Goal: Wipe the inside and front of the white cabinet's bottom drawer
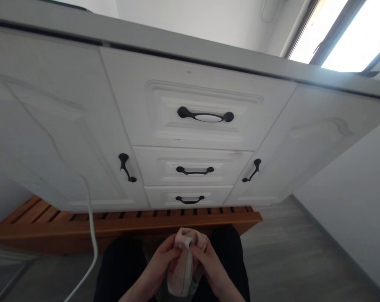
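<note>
Low in the view, between my knees, a soft pale pink cloth piece [177,279] with red marks and a white band is bunched in both hands. Its exact kind is hard to make out. My left hand [162,261] grips its left side, thumb and fingers pressed together on the fabric. On the other side, my right hand [208,261] pinches it near the top end of the white band [188,264]. The lower part of the cloth hangs below my fingers.
A low wooden slatted bench [127,225] runs in front of my knees. Behind it stands a white cabinet [164,126] with dark-handled drawers and doors. A white cable [93,235] hangs at the left. Grey floor [303,260] lies to the right, by a wall.
</note>
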`<action>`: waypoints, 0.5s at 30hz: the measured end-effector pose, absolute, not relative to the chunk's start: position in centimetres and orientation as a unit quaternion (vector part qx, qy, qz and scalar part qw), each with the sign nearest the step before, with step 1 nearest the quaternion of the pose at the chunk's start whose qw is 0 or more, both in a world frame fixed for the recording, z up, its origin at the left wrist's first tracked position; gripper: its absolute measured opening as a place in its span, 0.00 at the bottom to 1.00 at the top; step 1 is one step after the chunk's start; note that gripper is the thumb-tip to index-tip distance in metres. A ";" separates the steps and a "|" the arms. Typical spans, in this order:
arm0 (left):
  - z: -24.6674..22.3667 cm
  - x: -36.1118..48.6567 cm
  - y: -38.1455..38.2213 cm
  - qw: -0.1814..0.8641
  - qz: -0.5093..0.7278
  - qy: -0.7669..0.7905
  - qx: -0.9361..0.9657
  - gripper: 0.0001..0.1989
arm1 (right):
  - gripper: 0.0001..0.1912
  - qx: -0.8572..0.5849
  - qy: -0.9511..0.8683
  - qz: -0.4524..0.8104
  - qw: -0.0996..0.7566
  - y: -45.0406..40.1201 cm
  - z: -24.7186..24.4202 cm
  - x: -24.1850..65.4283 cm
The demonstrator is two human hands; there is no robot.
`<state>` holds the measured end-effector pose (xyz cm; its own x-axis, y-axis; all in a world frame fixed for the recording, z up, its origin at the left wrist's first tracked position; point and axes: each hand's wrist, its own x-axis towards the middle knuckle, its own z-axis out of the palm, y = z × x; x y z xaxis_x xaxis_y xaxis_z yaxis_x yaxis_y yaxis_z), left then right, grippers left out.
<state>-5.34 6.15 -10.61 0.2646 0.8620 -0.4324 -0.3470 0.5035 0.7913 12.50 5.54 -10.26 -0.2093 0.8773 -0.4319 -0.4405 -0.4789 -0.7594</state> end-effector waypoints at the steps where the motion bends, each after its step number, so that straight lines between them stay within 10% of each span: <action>1: -10.6 -5.4 6.1 0.745 0.411 0.449 0.273 0.20 | 0.29 -0.441 -0.243 0.729 0.463 5.7 -10.3 12.3; 7: -9.9 -6.1 6.4 0.796 0.411 0.410 0.170 0.20 | 0.16 -0.431 -0.187 0.761 0.447 6.2 -10.8 13.1; 15: -9.1 -6.3 6.1 0.824 0.421 0.360 0.120 0.16 | 0.23 -0.400 -0.234 0.775 0.429 5.3 -10.8 13.5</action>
<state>-6.26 6.08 -9.10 0.3862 0.7803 -0.4918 -0.6075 0.6164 0.5010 13.49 5.26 -10.75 -0.3110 0.8525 -0.4201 -0.4778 -0.5224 -0.7063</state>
